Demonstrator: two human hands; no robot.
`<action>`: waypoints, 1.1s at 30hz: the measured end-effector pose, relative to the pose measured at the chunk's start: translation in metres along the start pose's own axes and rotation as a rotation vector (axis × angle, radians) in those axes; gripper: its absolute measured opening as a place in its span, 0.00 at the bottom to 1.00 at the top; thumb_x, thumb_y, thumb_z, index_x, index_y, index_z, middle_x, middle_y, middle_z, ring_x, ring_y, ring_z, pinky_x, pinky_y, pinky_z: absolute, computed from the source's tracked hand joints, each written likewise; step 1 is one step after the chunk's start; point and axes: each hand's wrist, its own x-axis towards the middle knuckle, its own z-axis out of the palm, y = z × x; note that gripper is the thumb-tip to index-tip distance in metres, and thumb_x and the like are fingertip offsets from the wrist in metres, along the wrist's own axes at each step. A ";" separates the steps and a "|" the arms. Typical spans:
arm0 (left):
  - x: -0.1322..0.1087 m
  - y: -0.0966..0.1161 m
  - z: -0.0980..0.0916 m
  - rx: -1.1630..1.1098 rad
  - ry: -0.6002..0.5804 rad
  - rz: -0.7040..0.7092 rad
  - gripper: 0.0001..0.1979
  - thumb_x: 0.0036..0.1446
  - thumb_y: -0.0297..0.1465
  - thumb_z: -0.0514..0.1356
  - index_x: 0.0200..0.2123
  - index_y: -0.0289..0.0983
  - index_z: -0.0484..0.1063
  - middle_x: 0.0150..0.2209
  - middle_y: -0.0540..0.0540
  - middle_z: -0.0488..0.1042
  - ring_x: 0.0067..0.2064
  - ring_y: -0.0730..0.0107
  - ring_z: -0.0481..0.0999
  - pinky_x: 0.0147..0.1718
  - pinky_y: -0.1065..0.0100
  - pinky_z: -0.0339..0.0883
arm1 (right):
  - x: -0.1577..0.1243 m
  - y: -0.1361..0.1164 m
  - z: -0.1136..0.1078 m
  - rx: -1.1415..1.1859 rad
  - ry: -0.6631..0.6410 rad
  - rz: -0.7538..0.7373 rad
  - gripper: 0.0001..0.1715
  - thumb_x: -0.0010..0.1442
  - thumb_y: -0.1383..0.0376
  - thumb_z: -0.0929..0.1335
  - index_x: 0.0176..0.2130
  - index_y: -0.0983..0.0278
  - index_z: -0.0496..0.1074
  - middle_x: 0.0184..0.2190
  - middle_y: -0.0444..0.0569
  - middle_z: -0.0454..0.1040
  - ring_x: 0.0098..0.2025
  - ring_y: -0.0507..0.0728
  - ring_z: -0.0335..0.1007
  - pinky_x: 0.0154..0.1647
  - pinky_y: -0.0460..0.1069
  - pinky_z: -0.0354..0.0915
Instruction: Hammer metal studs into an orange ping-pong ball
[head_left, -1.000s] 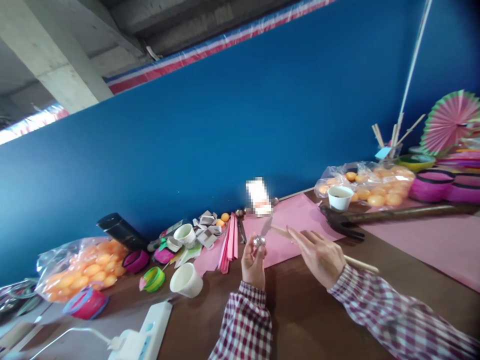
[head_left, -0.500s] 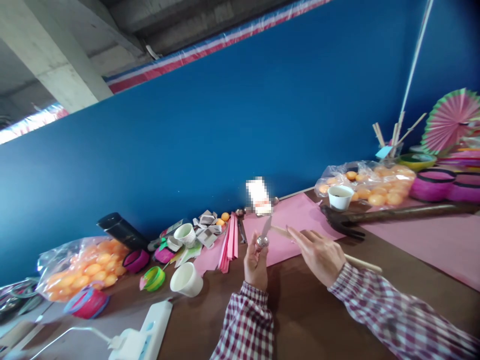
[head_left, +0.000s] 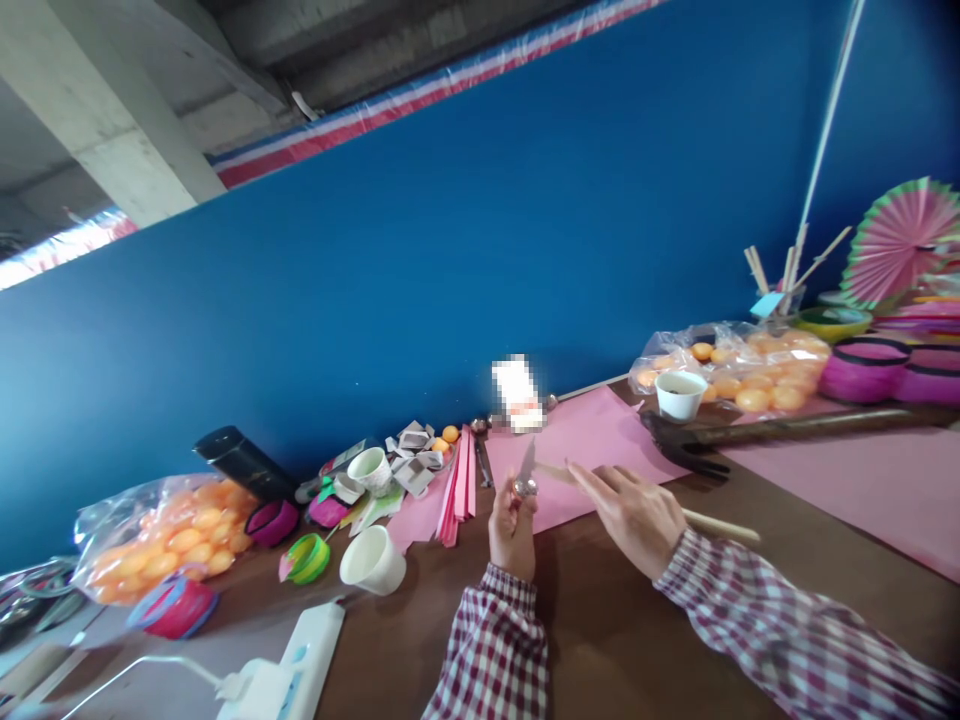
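Note:
My left hand (head_left: 511,535) is closed around a small knife, its short pointed blade (head_left: 529,456) sticking up away from me. A shiny rounded metal piece (head_left: 526,486) shows at the blade's base; whether it belongs to the knife I cannot tell. In my right hand (head_left: 636,512) is a thin pale wooden stick (head_left: 724,525), which passes beneath the palm and comes out on both sides. The stick's far end lies against or very near the blade. Both hands are just above the brown table, by a sheet of pink paper (head_left: 592,430).
Right of my hands lies a claw hammer (head_left: 787,428), near a white cup (head_left: 681,396) and a bag of orange balls (head_left: 757,375). To the left stand a paper cup (head_left: 373,560), folded pink strips (head_left: 459,490), a power strip (head_left: 311,650) and another ball bag (head_left: 180,530). A blue partition (head_left: 420,250) rises behind.
The stick and my right hand have shifted slightly left. The blade has turned a little, its tip now a bit lower and further left. Everything else stays put.

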 end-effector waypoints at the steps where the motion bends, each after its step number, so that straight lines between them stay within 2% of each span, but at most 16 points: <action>1: 0.001 0.000 0.000 0.001 0.004 -0.009 0.23 0.43 0.32 0.61 0.46 0.36 0.66 0.33 0.46 0.71 0.30 0.74 0.70 0.32 0.70 0.64 | 0.000 0.000 0.000 0.003 -0.002 0.000 0.25 0.58 0.70 0.58 0.55 0.56 0.55 0.31 0.44 0.70 0.33 0.52 0.63 0.27 0.45 0.56; 6: 0.003 -0.003 -0.001 0.061 0.000 -0.041 0.22 0.45 0.35 0.59 0.44 0.33 0.66 0.25 0.49 0.69 0.24 0.77 0.67 0.27 0.71 0.65 | 0.000 0.000 0.000 0.011 0.039 0.031 0.26 0.59 0.68 0.58 0.56 0.56 0.52 0.33 0.45 0.71 0.34 0.52 0.64 0.28 0.45 0.57; 9: 0.002 -0.001 -0.001 0.076 0.010 -0.063 0.21 0.44 0.35 0.60 0.42 0.32 0.67 0.27 0.47 0.70 0.23 0.77 0.67 0.25 0.71 0.66 | -0.001 -0.001 0.001 0.010 0.031 -0.013 0.26 0.59 0.69 0.58 0.56 0.56 0.53 0.32 0.45 0.71 0.34 0.51 0.64 0.27 0.44 0.57; 14: 0.003 0.002 -0.001 0.057 0.043 -0.077 0.20 0.42 0.35 0.61 0.40 0.33 0.68 0.30 0.47 0.71 0.22 0.79 0.67 0.23 0.72 0.65 | -0.002 -0.001 0.002 0.009 0.051 0.009 0.26 0.59 0.69 0.58 0.56 0.56 0.52 0.32 0.45 0.71 0.34 0.52 0.64 0.27 0.44 0.57; 19: 0.004 0.000 0.000 -0.059 0.057 -0.138 0.18 0.41 0.37 0.62 0.36 0.33 0.70 0.28 0.48 0.71 0.21 0.82 0.66 0.22 0.74 0.63 | 0.000 0.000 0.001 0.024 0.044 0.004 0.25 0.58 0.69 0.58 0.55 0.57 0.55 0.32 0.45 0.71 0.33 0.51 0.64 0.27 0.44 0.57; 25: 0.002 0.004 0.004 -0.311 0.105 -0.256 0.16 0.37 0.36 0.65 0.30 0.33 0.68 0.22 0.52 0.67 0.20 0.82 0.66 0.23 0.74 0.63 | -0.001 -0.003 0.000 0.034 0.068 -0.011 0.24 0.58 0.69 0.58 0.54 0.57 0.56 0.31 0.46 0.71 0.32 0.51 0.64 0.26 0.43 0.56; 33: 0.001 0.006 0.004 -0.444 0.118 -0.319 0.15 0.37 0.34 0.65 0.28 0.32 0.68 0.25 0.49 0.71 0.24 0.80 0.70 0.26 0.74 0.66 | 0.000 -0.003 -0.002 0.027 0.099 0.005 0.23 0.58 0.68 0.58 0.54 0.57 0.57 0.31 0.47 0.71 0.32 0.51 0.64 0.25 0.43 0.56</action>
